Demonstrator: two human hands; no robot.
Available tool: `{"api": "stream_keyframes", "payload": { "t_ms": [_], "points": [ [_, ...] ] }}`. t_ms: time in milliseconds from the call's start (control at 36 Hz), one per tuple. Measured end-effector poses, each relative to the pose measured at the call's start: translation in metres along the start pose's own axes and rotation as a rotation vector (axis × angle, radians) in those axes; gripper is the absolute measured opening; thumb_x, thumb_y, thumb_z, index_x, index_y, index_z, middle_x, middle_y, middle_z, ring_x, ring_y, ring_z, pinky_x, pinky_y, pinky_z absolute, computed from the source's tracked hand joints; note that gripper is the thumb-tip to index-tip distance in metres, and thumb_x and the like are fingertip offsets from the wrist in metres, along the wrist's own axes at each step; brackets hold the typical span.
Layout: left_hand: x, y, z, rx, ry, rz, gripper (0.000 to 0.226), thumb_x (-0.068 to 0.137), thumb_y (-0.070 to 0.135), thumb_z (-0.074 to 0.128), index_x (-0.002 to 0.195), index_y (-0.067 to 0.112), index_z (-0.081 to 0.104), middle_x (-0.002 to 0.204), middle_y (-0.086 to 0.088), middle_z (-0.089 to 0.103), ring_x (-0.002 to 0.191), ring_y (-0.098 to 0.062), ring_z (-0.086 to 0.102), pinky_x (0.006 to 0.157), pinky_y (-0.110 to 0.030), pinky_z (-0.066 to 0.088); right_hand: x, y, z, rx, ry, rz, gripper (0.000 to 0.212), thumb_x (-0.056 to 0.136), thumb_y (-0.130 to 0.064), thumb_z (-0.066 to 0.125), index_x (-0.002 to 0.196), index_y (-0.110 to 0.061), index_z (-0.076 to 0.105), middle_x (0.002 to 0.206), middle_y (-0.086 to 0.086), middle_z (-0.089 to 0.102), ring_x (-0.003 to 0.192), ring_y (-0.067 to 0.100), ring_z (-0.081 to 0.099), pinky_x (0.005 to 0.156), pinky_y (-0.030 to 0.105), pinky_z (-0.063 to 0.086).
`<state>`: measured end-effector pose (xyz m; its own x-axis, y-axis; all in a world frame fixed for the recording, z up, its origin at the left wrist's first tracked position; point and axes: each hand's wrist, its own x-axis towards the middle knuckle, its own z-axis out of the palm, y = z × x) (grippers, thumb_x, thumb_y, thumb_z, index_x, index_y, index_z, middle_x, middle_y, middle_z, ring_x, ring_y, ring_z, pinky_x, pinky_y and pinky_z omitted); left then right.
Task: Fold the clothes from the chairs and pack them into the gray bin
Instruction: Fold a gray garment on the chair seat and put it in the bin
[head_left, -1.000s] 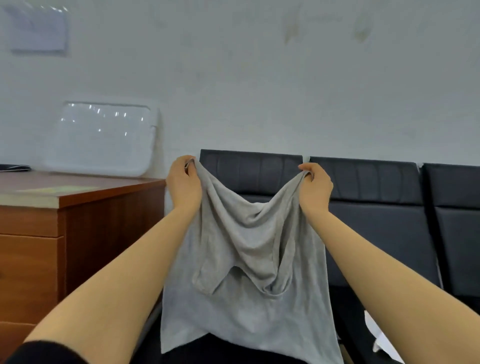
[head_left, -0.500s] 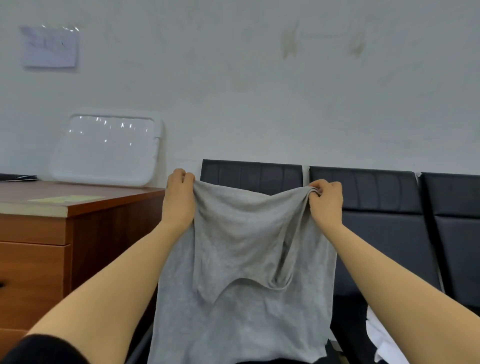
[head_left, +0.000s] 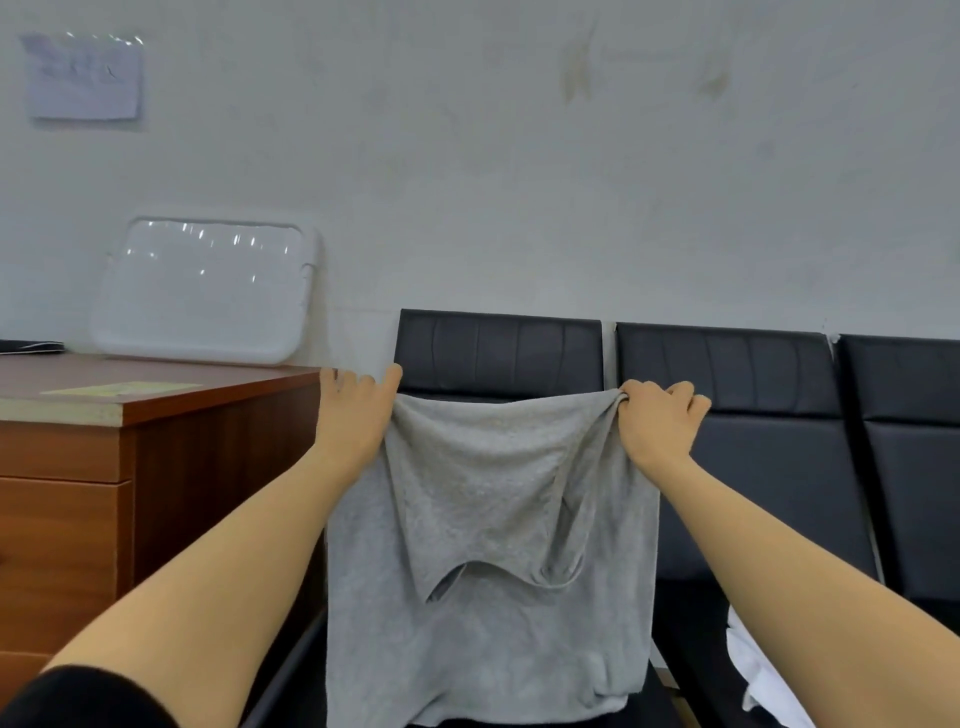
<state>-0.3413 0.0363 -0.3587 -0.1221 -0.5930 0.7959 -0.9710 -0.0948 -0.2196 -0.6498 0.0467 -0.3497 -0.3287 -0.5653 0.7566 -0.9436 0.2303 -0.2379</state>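
Observation:
I hold a grey T-shirt (head_left: 488, 530) up in front of a row of black chairs (head_left: 727, 374). Its top part hangs folded forward over the body, with the neckline low in the middle. My left hand (head_left: 353, 415) pinches the shirt's upper left corner, thumb up beside the cloth. My right hand (head_left: 657, 421) grips the upper right corner in a fist. The top edge between both hands is stretched nearly straight. The shirt's hem hangs over the seat below. The gray bin is not in view.
A brown wooden cabinet (head_left: 104, 467) stands at the left, close to my left arm. A white plastic lid (head_left: 202, 291) leans on the wall above it. A white garment (head_left: 763, 670) lies on the chair seat at the lower right.
My hands have moved apart and lower in view, pulling the sagging top edge of the shirt taut. The view has tilted up a little.

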Motion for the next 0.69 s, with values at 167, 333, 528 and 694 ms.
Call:
{"api": "stream_keyframes", "payload": {
  "t_ms": [167,333,528,694],
  "points": [
    [-0.002,-0.002,0.001,-0.098,-0.049,0.064,0.043,0.085,-0.007,0.045,0.124,0.011,0.039,0.108,-0.012,0.048,0.093,-0.025,0.047,0.069,-0.027,0.029,0.001,0.01,0.006,0.129,-0.051,-0.058,0.036,0.088,0.005,0.037,0.104,-0.017,0.06,0.095,0.004,0.059,0.092,0.025,0.052,0.087,0.035,0.028],
    [-0.004,-0.008,0.008,0.012,0.026,0.195,0.031,0.057,-0.006,0.077,0.079,0.006,0.06,0.082,-0.012,0.057,0.076,-0.028,0.053,0.061,-0.034,0.044,-0.002,0.018,0.006,0.314,-0.07,-0.102,0.032,0.086,0.01,0.035,0.1,-0.004,0.059,0.104,0.013,0.055,0.085,0.027,0.047,0.086,0.04,0.041],
    [-0.005,-0.004,0.008,0.042,0.049,0.239,0.015,0.058,0.007,0.069,0.048,0.007,0.058,0.058,-0.007,0.05,0.063,-0.027,0.05,0.054,-0.032,0.038,-0.002,0.015,0.01,0.158,-0.072,-0.182,0.028,0.089,0.002,0.037,0.108,-0.01,0.054,0.107,0.008,0.052,0.091,0.023,0.04,0.078,0.031,0.028],
    [-0.008,-0.002,0.005,0.064,-0.024,0.202,0.028,0.053,0.018,0.083,0.045,0.013,0.056,0.054,-0.001,0.048,0.063,-0.024,0.049,0.057,-0.03,0.031,-0.006,0.017,0.008,0.083,-0.112,-0.278,0.026,0.095,-0.022,0.033,0.099,-0.01,0.056,0.095,0.003,0.046,0.088,0.02,0.034,0.078,0.032,0.022]
  ]
}}
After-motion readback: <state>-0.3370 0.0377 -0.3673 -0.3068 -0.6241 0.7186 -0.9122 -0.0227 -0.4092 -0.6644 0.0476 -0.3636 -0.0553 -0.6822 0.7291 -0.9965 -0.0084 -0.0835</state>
